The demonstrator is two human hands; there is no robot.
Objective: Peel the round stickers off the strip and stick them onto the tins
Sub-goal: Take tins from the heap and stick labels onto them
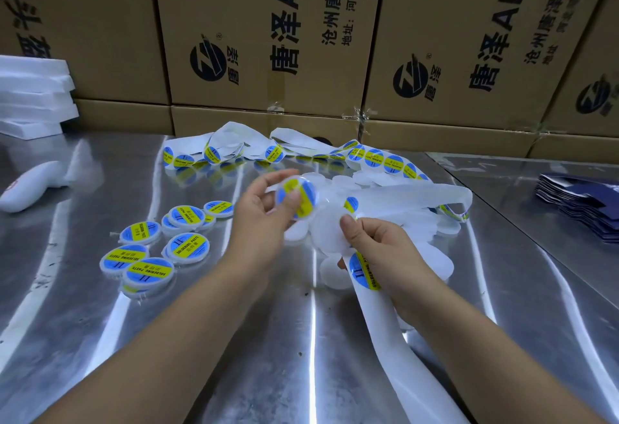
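Note:
My left hand [264,212] grips a round white tin [296,197] that bears a blue and yellow sticker, thumb pressed on its face. My right hand [378,246] pinches the white backing strip [385,323], thumb on an emptied round patch; one sticker [363,271] on the strip sits under that hand. The strip loops away to the back, where several stickers [373,157] remain on it. Several stickered tins [150,249] lie in a cluster at the left. Plain white tins [438,256] lie under and beside the strip.
The metal table [234,340] is shiny. Printed cardboard boxes [268,38] form a wall behind. White foam sheets [33,95] are stacked at far left, a white handheld tool [30,186] lies below them. Dark blue flat packs [582,209] are piled at right.

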